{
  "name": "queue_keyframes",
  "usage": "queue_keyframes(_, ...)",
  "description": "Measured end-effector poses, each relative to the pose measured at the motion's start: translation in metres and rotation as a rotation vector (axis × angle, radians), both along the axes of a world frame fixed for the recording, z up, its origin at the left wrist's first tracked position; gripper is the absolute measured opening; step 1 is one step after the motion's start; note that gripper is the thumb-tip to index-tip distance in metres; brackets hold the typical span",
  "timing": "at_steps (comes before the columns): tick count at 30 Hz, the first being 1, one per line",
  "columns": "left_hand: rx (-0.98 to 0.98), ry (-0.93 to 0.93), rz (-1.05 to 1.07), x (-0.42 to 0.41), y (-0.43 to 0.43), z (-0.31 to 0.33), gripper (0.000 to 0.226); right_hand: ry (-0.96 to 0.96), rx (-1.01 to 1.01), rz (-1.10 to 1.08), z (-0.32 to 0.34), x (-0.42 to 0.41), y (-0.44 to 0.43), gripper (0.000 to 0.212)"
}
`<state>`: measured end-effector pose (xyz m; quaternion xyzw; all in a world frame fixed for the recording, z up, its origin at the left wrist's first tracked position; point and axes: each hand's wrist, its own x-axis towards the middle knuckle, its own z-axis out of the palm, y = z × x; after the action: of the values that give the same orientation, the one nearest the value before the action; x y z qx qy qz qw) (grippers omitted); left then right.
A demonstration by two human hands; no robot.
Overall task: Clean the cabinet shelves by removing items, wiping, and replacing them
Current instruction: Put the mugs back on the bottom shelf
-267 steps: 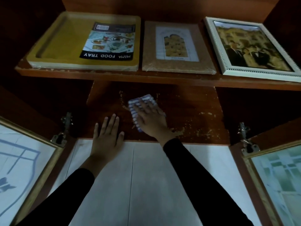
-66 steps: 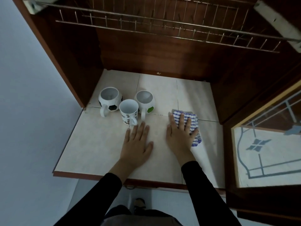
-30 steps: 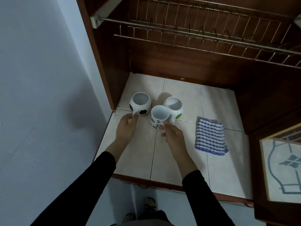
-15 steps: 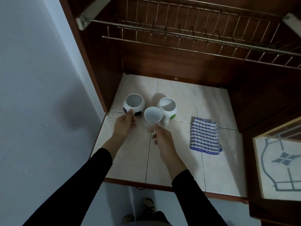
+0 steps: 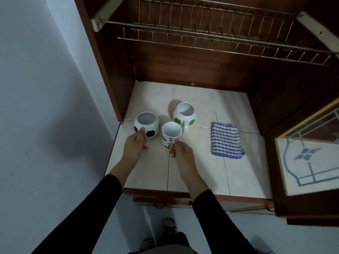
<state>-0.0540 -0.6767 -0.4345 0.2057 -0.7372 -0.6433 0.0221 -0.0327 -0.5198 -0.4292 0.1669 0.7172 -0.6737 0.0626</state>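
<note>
The left hand (image 5: 134, 146) covers the handle of the round white mug with black football patches (image 5: 147, 123); the right hand (image 5: 181, 153) covers that of the tall white brown-spotted mug (image 5: 171, 133), whose print is illegibly small. The frame edge crops the glass-panelled wooden door (image 5: 310, 164).

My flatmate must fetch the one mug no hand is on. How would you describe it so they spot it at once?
Find the tiled shelf under the wire rack, where three mugs cluster left of a blue checked cloth. Take the rearmost, the round white green-patched mug; the left hand grips the black-patched mug and the right hand the spotted mug.
</note>
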Motion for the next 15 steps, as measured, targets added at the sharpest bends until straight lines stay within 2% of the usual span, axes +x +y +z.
queue_keyframes(8, -0.018, 0.03, -0.077, 0.059, 0.003, -0.008, 0.049, 0.036, -0.001, -0.14, 0.0, 0.064, 0.017, 0.034)
queue_keyframes(15, -0.003, 0.074, -0.239, 0.117, 0.041, -0.007, 0.049, 0.068, 0.007, -0.318, -0.001, 0.132, 0.056, 0.036)
